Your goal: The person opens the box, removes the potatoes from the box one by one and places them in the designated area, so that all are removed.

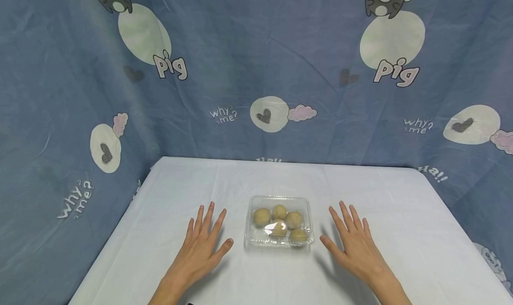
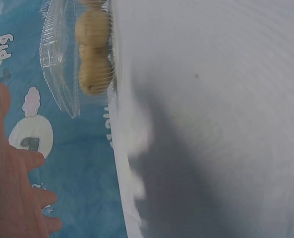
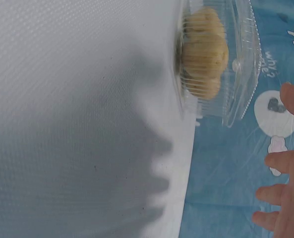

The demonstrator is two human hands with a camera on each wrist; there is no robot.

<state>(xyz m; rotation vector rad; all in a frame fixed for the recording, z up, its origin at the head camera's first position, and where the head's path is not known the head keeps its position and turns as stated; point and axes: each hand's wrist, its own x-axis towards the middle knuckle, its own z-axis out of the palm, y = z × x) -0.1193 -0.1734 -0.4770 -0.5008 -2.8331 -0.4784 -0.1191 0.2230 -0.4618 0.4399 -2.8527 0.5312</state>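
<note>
A clear plastic clamshell box (image 1: 256, 239) stands closed on the white-covered table, between the two hands. Several round, pale tan balls (image 1: 262, 217) that look like small potatoes lie inside it. My left hand (image 1: 200, 251) hovers to the left of the box, palm down with fingers spread, and holds nothing. On the other side, my right hand (image 1: 356, 247) is held the same way, its thumb pointing toward the box. Both wrist views show the ridged side of the box (image 2: 52, 54) (image 3: 242, 74) beyond the fingers, with a gap between.
White cloth (image 1: 192, 180) covers the table, and the hands cast shadows on it. A blue curtain (image 1: 224, 38) printed with pigs and lettering hangs behind the far edge and along both sides. A small dark object (image 1: 190, 303) just shows at the bottom edge of the head view.
</note>
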